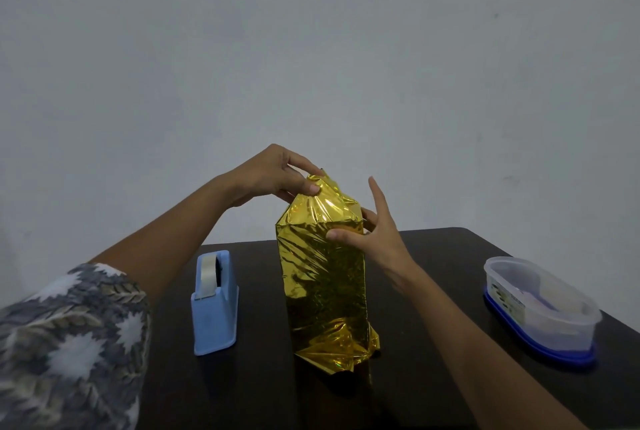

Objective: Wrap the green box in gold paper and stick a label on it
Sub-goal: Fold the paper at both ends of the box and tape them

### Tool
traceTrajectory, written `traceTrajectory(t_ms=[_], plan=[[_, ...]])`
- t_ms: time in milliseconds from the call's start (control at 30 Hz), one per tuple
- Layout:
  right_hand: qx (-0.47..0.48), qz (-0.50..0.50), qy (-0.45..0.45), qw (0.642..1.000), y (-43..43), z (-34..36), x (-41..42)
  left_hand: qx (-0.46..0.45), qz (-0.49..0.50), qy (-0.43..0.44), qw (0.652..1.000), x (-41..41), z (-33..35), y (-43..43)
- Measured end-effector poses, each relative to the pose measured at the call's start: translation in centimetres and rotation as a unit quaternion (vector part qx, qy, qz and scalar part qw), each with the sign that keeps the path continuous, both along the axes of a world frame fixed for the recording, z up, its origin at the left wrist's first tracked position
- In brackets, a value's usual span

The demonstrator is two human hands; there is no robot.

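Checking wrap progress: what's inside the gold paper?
Only gold paper shows, round an upright box shape. Left hand pinches its top flap; right hand holds its side. Any green box is covered.

No word, brand, number or sign can be read. The only printed thing is a small label (508,299) on the wall of the clear oval plastic container with a blue base (554,322), well right of the tall gold-wrapped box (325,284); its print is too blurred to read.
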State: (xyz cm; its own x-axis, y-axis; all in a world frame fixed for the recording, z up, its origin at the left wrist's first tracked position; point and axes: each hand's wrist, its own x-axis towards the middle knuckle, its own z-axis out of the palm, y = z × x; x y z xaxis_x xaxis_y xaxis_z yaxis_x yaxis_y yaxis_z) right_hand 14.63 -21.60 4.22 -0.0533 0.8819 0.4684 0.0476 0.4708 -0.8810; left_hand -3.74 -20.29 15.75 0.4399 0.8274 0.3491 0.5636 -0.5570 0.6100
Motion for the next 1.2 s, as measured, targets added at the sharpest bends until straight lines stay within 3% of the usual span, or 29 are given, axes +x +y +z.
traceTrajectory(t_ms=[300,400,500,1000,1200], plan=[[0.018,-0.017,-0.015,1.0,-0.5,0.0,-0.2,-0.006,0.003,-0.03,1.0,-0.1,0.1,-0.4],[0.084,-0.091,0.0,0.992,-1.0,0.9,-0.6,0.007,0.003,-0.035,0.999,-0.4,0.3,-1.0],[0.126,-0.096,0.019,0.987,-1.0,1.8,-1.0,0.019,-0.002,-0.035,0.999,-0.6,0.1,-1.5],[0.104,-0.058,0.086,0.989,-1.3,2.2,-1.8,0.061,-0.038,-0.082,0.994,0.1,-0.3,-2.2],[0.11,-0.052,0.08,0.989,-0.9,1.8,-1.5,0.086,-0.047,-0.061,0.993,0.3,-0.3,-2.0]])
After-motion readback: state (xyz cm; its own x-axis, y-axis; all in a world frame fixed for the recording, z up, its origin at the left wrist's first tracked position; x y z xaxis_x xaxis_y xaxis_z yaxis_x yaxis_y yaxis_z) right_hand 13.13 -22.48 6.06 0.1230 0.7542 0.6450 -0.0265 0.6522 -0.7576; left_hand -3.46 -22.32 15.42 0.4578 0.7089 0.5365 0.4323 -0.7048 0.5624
